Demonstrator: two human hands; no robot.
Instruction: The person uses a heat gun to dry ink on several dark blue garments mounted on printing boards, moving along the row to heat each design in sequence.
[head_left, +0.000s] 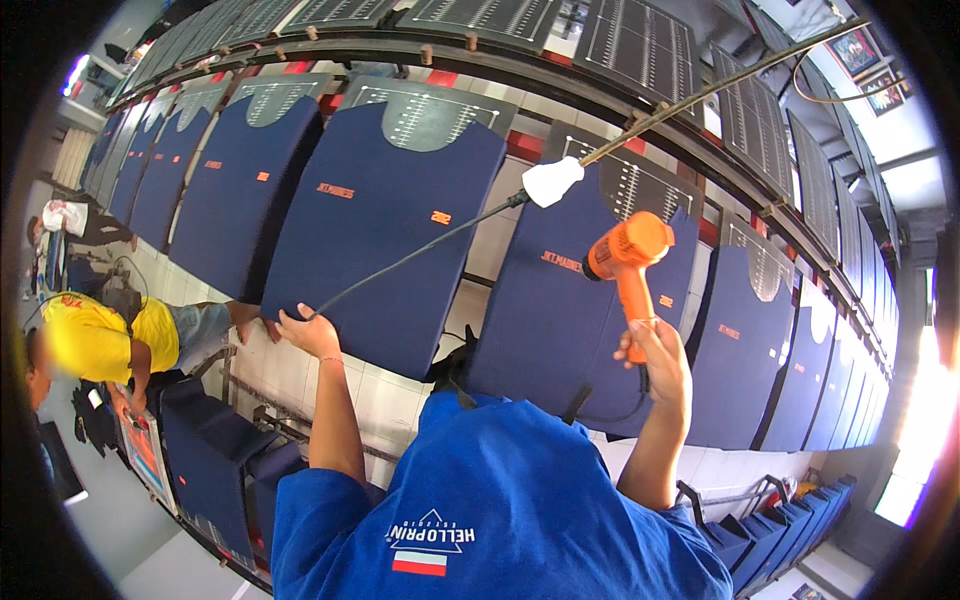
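In my right hand is an orange heat gun, gripped by its handle. Its dark nozzle faces left, just in front of a navy shirt panel on a dark board. My left hand is closed on a thin black cable at the lower edge of another navy panel. That cable runs up to a white socket connector, which hangs from a brown cord-wrapped line. Both panels carry small orange prints. A dark cord hangs below the heat gun's handle.
Rows of boards with navy panels run left and right along a dark metal rail. More dark boards stand behind it. At left, a person in a yellow shirt bends over a printing frame. Further boards line the lower right.
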